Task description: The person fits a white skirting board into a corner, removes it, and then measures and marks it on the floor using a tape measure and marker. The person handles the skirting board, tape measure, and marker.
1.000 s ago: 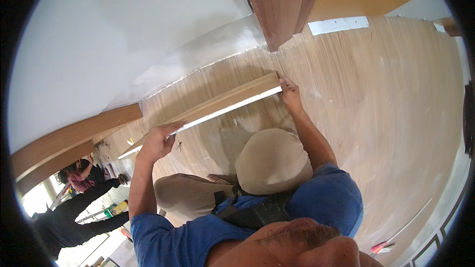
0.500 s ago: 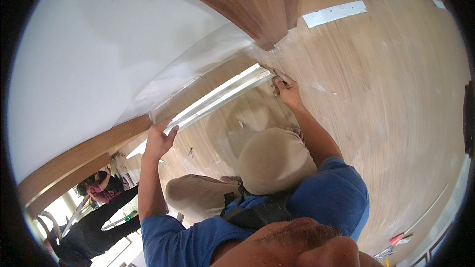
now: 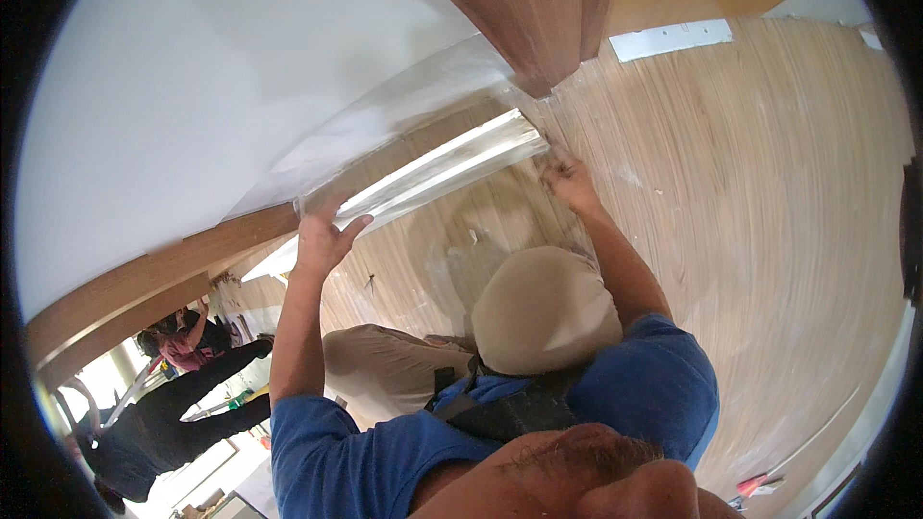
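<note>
My left forearm (image 3: 300,332) goes up almost straight, and my left hand (image 3: 325,238) lies over the white board (image 3: 442,171), with the thumb spread to the right along its near side and the fingers toward the wall (image 3: 192,86). With this hand I am gripping the board across its width. My right forearm (image 3: 630,259) slants up and inward, past my bent knee (image 3: 548,312). The fingers of my right hand (image 3: 569,181) are curled and blurred at the right end of the board, so I cannot tell if they close on it.

The board's bright surface has glare, and I cannot tell if it carries any writing.

The board lies obliquely between my hands, in front of my knee, and it continues to the left beyond my left hand. Its right end is near the foot of the brown door frame (image 3: 543,29), above the wood-patterned floor (image 3: 769,192).
</note>
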`<act>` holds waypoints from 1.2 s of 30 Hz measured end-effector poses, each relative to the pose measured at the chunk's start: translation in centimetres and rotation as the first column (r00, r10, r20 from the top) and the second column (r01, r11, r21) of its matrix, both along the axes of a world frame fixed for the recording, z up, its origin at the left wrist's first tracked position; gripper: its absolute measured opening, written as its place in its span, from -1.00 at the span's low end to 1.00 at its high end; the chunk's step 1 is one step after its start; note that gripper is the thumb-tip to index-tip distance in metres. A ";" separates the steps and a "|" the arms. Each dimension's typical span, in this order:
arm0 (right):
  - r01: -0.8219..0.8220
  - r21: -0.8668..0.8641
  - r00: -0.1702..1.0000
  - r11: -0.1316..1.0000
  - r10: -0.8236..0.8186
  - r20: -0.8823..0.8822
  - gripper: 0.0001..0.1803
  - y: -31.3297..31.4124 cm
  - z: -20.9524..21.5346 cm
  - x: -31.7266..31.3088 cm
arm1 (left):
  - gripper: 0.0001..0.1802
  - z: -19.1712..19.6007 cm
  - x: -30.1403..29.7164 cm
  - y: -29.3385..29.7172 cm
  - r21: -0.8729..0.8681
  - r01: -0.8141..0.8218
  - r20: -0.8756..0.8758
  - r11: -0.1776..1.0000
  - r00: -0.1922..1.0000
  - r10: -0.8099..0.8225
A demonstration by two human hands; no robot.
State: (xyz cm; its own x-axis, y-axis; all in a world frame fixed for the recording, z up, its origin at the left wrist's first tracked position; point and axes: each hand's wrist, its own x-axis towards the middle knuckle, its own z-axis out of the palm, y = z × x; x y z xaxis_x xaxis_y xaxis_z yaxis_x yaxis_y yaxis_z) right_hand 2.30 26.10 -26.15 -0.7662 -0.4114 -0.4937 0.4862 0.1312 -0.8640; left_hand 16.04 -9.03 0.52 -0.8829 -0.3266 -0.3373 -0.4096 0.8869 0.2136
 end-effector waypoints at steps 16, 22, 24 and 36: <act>0.120 0.128 0.923 0.984 -0.063 -0.380 -0.40 -1.3 0.4 -0.1 | -0.47 0.6 4.2 -3.8 -0.003 -0.051 0.101 0.999 0.994 0.051; 0.156 0.306 0.850 0.939 0.030 -0.527 -0.45 -1.7 -0.5 -0.1 | -0.41 -1.5 7.7 -5.9 -0.059 -0.121 -0.130 0.991 0.985 0.113; 0.118 0.371 0.835 0.921 0.110 -0.539 -0.40 -1.9 0.3 -0.1 | -0.48 -1.5 8.1 -6.1 -0.071 -0.213 -0.042 0.974 0.977 0.211; -0.005 0.329 0.888 0.944 0.155 -0.432 -0.32 -1.4 0.4 -0.8 | -0.39 -3.7 9.0 -7.1 -0.134 -0.095 -0.240 0.986 0.969 0.061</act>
